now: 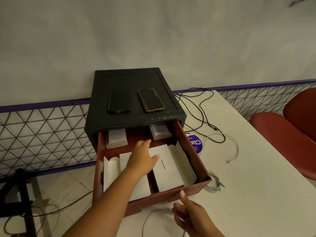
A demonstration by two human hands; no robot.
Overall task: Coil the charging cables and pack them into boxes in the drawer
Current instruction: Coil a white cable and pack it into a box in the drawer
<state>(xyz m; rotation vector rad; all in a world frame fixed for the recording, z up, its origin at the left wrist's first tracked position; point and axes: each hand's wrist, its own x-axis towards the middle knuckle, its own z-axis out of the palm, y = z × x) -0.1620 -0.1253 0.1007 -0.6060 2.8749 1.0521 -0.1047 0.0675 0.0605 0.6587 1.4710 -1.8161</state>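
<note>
Charging cables (pixel 213 184) lie mostly loose on the table (pixel 256 194) while the left hand (pixel 142 158), fingers straight, reaches over the drawer (pixel 188 147) boxes (pixel 169 171); whether the right hand (pixel 189 214) holds anything is unclear.

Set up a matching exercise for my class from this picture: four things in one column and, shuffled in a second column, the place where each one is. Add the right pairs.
Things
1. gold-edged phone
2. white box with a dark line
3. purple round sticker
4. red chair

Places
A. on the table, just right of the red drawer
B. past the table's right edge
C. on top of the black cabinet
D. inside the open red drawer

Pairs: 1-C, 2-D, 3-A, 4-B
</note>
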